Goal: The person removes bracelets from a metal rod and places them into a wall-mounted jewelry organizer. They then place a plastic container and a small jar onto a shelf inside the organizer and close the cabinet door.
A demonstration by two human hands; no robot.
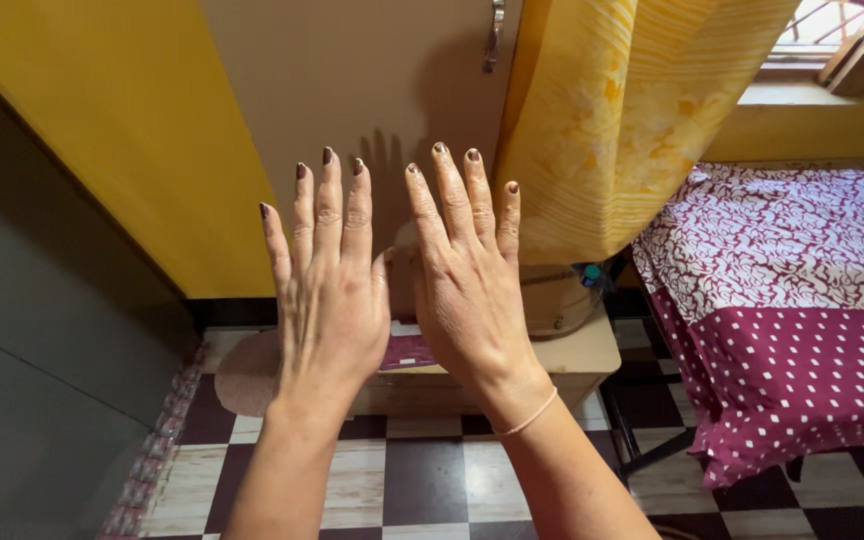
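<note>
1. The left hand (pixel 327 290) was held up flat, back toward the camera, its fingers spread apart and straight, holding nothing.
2. The right hand (pixel 467 285) was raised just beside it in the same way, fingers apart and empty, with the two thumbs close together near the middle of the view.
3. Both hands had dark polish on the nails, and a thin pale band (pixel 529 415) circled the right wrist.
4. Below and beyond the hands stood a low beige cabinet (pixel 572 360), the thing nearest to them; the hands hid much of its top and did not touch it.
5. A small maroon item (pixel 407 352) lay on the cabinet's top between the two wrists; I could not tell what it was.
6. A pale rounded container (pixel 557 298) sat on the right part of the cabinet, partly under the hanging curtain.
7. A yellow patterned curtain (pixel 622 110) hung on the far right side, beside a beige door (pixel 372 80) with a metal handle (pixel 493 35).
8. A bed with a maroon and white patterned cover (pixel 782 300) filled the right side.
9. The floor (pixel 422 480) was a checkered pattern of dark and light tiles, and a round mat (pixel 247 375) lay on it left of the cabinet.
10. A yellow wall (pixel 142 120) rose at the far left.
</note>
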